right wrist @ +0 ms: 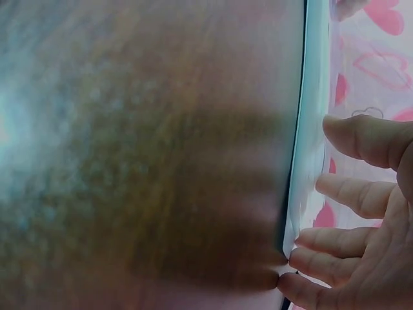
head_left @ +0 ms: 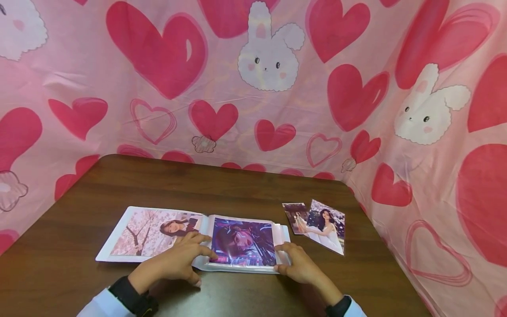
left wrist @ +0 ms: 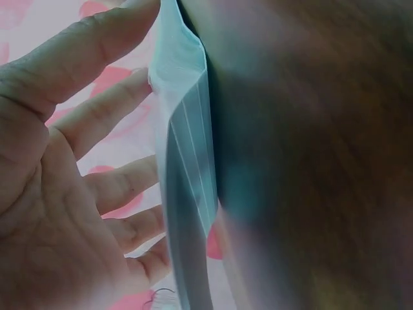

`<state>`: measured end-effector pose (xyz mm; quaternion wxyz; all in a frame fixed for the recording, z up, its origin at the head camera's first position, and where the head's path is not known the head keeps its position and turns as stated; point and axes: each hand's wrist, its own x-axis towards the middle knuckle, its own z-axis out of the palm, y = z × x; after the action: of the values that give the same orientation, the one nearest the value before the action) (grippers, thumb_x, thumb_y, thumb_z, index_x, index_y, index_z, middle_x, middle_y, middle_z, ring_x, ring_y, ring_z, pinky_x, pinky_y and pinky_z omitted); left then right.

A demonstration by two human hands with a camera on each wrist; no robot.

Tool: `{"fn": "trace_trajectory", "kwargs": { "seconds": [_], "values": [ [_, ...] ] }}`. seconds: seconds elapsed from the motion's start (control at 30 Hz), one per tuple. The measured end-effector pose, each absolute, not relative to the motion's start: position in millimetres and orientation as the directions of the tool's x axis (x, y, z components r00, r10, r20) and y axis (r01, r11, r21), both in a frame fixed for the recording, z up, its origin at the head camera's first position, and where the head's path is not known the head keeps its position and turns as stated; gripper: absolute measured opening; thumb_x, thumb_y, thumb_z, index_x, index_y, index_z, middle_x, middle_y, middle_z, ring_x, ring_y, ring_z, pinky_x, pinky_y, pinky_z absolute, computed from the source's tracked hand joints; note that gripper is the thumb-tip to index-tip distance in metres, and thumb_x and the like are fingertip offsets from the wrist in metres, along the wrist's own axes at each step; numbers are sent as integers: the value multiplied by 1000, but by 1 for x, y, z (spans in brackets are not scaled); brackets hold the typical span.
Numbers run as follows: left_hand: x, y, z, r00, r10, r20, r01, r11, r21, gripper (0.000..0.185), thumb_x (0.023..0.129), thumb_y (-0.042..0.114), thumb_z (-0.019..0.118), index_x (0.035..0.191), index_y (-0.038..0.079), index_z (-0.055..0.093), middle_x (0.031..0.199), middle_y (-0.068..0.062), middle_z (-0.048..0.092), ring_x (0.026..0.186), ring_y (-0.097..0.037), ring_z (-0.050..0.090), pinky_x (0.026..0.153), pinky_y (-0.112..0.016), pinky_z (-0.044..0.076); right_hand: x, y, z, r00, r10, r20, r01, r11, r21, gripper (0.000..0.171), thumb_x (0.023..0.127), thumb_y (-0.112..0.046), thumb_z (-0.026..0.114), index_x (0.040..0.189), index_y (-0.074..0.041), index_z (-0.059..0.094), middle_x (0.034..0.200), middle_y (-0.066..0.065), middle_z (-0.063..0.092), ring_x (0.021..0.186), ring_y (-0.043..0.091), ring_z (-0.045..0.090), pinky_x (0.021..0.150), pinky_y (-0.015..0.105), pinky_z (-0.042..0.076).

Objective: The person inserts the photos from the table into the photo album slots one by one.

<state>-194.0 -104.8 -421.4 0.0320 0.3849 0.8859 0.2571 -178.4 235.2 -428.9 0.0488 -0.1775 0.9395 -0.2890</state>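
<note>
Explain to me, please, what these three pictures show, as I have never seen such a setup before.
Gladly. There is no machine here, only a person's bare left hand and right hand. The wide picture comes from a camera worn on the head; the two close ones come from a camera on each wrist, so the scene looks turned sideways.

On the brown table lies an open photo album, with a blossom picture on one page and a purple picture on the other. Two loose photos lie to its right.

The left fingers touch the album near its fold, the right ones its right edge; neither hand appears to grip anything.
</note>
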Motion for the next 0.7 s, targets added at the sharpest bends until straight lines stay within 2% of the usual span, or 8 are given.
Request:
{"fn": "trace_trajectory", "kwargs": {
  "seconds": [0.2, 0.47, 0.7],
  "values": [
    [-194, -104, -422, -702, 700, 126, 665, 582, 469, 53, 56, 30, 86, 106, 24, 71, 128, -19, 49, 113, -41, 39, 85, -65, 30, -179, 237, -425, -934, -356, 14, -300, 766, -569, 47, 78, -21, 73, 116, 2, 57, 121, 26, 52, 112, 46, 45, 91, 59, 34],
    [-193, -100, -423, -703, 693, 161, 677, 581, 453, 47, 58, 27, 86, 102, 24, 71, 123, -17, 51, 109, -38, 42, 81, -62, 35, -186, 253, -413, -978, -206, 23, -175, 763, -623, 52, 79, -19, 72, 122, 3, 53, 122, 24, 52, 111, 44, 48, 90, 58, 36],
    [-193, -94, -427, -705, 672, 228, 701, 610, 370, 51, 59, 33, 85, 105, 20, 69, 106, -7, 52, 96, -29, 45, 70, -48, 39, -186, 264, -413, -956, -293, 6, -237, 760, -605, 49, 79, -20, 73, 120, 2, 57, 121, 23, 54, 114, 43, 46, 92, 58, 34]
  ]
}}
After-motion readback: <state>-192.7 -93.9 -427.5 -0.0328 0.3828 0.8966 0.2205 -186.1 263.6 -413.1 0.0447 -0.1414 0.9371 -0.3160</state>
